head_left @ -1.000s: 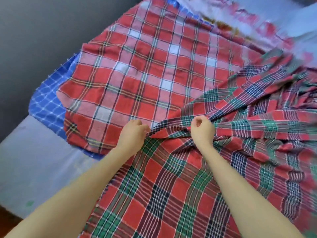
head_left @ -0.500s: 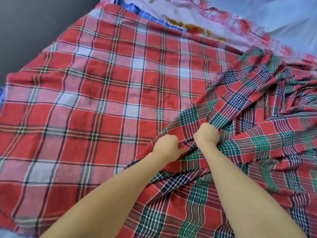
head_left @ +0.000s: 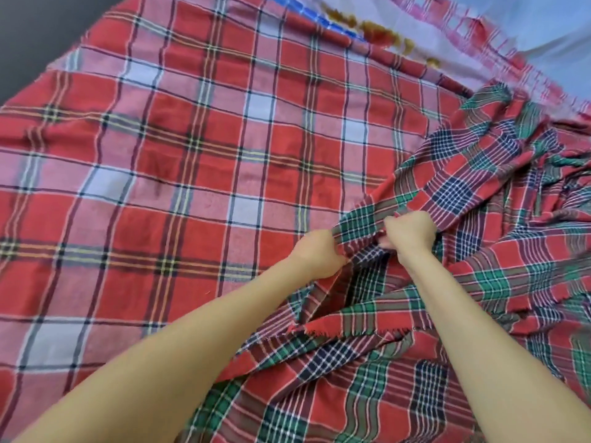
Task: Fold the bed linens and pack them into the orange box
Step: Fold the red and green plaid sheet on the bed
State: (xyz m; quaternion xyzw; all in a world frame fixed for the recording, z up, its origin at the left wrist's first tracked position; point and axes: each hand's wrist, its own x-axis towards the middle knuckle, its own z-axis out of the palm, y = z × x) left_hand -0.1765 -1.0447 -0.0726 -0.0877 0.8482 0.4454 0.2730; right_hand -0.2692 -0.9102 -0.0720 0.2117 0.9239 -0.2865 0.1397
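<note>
A crumpled red, green and navy plaid sheet fills the right and lower part of the head view. Both hands grip a bunched edge of it side by side: my left hand pinches the fold from the left, my right hand is fisted round it just to the right. Beneath it, a red, pink and white plaid sheet lies spread flat over the left and middle. A frayed hem of the green plaid sheet lies between my forearms. No orange box is in view.
A blue checked cloth peeks out at the far edge of the red sheet. A pale sheet with pink and brown print lies at the top right. Dark floor or wall shows at the top left.
My hands have moved forward and right with the bunched green plaid edge, and closer together. The view has swung in over the red sheet, so the bed's left edge has dropped out of sight.
</note>
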